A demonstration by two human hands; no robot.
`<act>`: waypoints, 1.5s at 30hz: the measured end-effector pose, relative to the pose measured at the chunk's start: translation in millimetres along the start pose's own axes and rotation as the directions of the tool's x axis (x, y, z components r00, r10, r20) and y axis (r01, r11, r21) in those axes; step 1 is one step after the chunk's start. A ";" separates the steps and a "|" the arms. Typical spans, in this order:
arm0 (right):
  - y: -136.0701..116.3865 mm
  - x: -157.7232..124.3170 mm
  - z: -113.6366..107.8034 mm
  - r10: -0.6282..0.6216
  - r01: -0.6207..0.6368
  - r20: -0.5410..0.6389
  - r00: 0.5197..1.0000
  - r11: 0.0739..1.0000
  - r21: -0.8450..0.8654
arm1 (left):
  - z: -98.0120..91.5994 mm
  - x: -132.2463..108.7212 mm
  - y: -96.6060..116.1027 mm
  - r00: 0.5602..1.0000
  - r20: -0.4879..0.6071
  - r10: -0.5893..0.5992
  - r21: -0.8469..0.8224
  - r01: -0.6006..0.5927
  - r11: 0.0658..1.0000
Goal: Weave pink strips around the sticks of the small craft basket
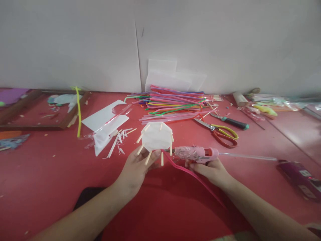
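Note:
My left hand (pixel 136 167) is closed on the lower edge of a white octagonal board (pixel 157 136). Several short pale wooden sticks (pixel 162 158) stand out around the board's rim. A pink pipe cleaner (pixel 187 170) starts at the board's lower edge, close to my left fingertips, and trails down to the right. My right hand (pixel 210 170) grips a pink hot glue gun (pixel 193 153), its nozzle pointing left and reaching the board's lower right edge. A long clear glue stick (pixel 247 156) sticks out of the gun's back end.
A bundle of coloured pipe cleaners (pixel 175 103) lies at the back. Right of it are scissors (pixel 223 134) and a cutter with a dark handle (pixel 235 123). Cut white board (pixel 105 122) and scraps (pixel 120 139) lie left. A wooden frame (pixel 32 127) is far left, a maroon box (pixel 299 179) far right.

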State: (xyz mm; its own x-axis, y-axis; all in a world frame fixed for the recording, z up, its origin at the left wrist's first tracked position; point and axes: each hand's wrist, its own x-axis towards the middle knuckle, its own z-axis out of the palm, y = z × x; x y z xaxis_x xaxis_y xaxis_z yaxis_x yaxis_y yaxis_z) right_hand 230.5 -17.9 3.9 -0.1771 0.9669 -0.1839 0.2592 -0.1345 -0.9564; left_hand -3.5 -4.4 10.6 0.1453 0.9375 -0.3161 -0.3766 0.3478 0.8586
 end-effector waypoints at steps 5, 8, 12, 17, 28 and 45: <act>6.4 -0.7 -1.6 0.016 -0.015 -0.024 1.000 0.999 0.038 | 0.7 0.9 -0.1 0.998 -0.042 0.039 -0.001 -0.039 0.999; 6.2 -1.3 -1.8 -0.010 0.012 -0.045 0.999 0.999 0.050 | 1.4 1.3 -0.1 0.999 -0.047 0.002 -0.020 -0.003 1.000; 0.3 -2.2 -0.3 -0.027 0.026 -0.038 0.999 0.999 -0.032 | 2.8 0.5 0.5 0.998 -0.058 -0.031 -0.040 0.029 0.999; -5.2 -2.1 2.7 -0.033 0.028 -0.056 0.998 0.995 -0.098 | 4.9 -0.6 2.4 0.997 -0.070 -0.032 -0.064 0.028 0.998; 2.1 -3.8 3.0 -0.008 0.000 -0.097 0.995 0.997 -0.073 | 2.0 0.5 1.1 0.997 -0.068 -0.031 -0.047 0.028 0.999; 2.2 -1.8 -0.7 -0.533 0.460 -0.072 0.843 0.784 -0.417 | 4.4 0.7 2.9 0.996 -0.078 -0.048 -0.031 0.045 0.998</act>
State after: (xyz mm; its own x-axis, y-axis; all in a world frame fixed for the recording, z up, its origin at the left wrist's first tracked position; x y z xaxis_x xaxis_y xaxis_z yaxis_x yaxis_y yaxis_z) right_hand 232.1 -19.8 2.3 -0.2189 0.9026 0.3707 0.5177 0.4294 -0.7400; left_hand -0.5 -2.7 14.7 0.0912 0.9175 -0.3872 -0.3978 0.3900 0.8304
